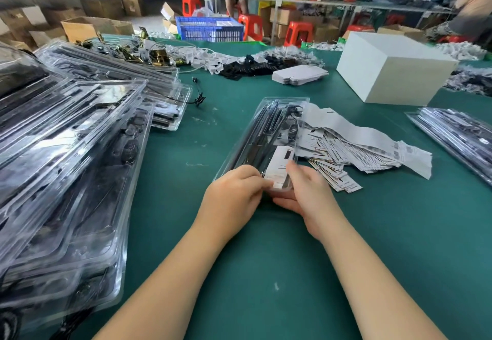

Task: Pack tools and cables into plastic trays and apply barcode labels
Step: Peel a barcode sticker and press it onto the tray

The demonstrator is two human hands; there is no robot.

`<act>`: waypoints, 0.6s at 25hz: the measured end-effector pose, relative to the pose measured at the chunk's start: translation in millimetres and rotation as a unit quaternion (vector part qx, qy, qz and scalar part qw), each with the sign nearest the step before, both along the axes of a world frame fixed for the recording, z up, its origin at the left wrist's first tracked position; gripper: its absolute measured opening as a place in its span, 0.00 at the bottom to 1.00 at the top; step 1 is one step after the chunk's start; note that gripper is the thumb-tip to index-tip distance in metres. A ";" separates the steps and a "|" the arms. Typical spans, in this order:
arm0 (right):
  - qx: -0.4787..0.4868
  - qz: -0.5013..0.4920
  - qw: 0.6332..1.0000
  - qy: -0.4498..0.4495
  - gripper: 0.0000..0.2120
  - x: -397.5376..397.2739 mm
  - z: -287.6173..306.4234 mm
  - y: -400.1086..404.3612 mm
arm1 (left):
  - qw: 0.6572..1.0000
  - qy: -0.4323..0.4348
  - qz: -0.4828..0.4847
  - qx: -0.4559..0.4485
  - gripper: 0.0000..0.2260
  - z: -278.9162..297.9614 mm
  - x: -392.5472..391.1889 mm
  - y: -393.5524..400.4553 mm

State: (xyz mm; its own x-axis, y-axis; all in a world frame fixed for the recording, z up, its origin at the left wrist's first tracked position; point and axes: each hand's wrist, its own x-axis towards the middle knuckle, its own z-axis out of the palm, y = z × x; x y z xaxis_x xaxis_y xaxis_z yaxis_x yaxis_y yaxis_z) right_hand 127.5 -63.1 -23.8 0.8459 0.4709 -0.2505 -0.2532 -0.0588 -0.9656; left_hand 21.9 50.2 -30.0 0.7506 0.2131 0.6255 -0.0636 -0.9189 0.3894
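A long clear plastic tray (262, 132) with black tools and a cable inside lies on the green table (266, 259), running away from me. A white barcode label (279, 165) sits on its near end. My left hand (234, 193) grips the tray's near left corner with curled fingers. My right hand (306, 190) holds the near right corner, thumb under the rim and fingers on the label's edge. A heap of loose barcode labels and backing strips (354, 148) lies just right of the tray.
Tall stacks of packed clear trays (66, 153) fill the left side. More packed trays (458, 134) lie at the right edge. A white box (394, 68), flat white cartons (298, 74), and piles of cables and brass parts (159, 54) sit farther back.
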 end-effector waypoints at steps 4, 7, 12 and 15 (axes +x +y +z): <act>-0.104 -0.039 0.979 -0.171 0.10 4.0 -1.5 -8.0 | 0.999 0.036 0.001 -0.003 0.11 -2.2 -1.1 4.6; -0.131 -0.060 0.963 -0.226 0.09 3.9 -3.3 -10.6 | 0.999 0.050 -0.007 -0.004 0.11 -2.3 -2.3 6.5; -0.170 -0.080 0.937 -0.295 0.10 6.6 -6.7 -9.6 | 0.998 0.063 -0.021 -0.007 0.10 -0.4 -0.8 3.4; -0.105 -0.088 0.971 -0.197 0.11 10.4 -9.9 -7.7 | 0.996 0.082 -0.027 -0.009 0.09 1.1 -0.7 5.9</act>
State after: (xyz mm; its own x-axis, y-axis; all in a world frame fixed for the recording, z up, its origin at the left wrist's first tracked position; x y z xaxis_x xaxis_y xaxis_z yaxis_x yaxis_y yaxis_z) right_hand 137.9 -70.9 -33.7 0.9582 0.2842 0.0338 0.1092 -0.2540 -0.9610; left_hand 21.2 56.1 -29.0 0.8533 0.1806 0.4892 -0.0460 -0.9084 0.4155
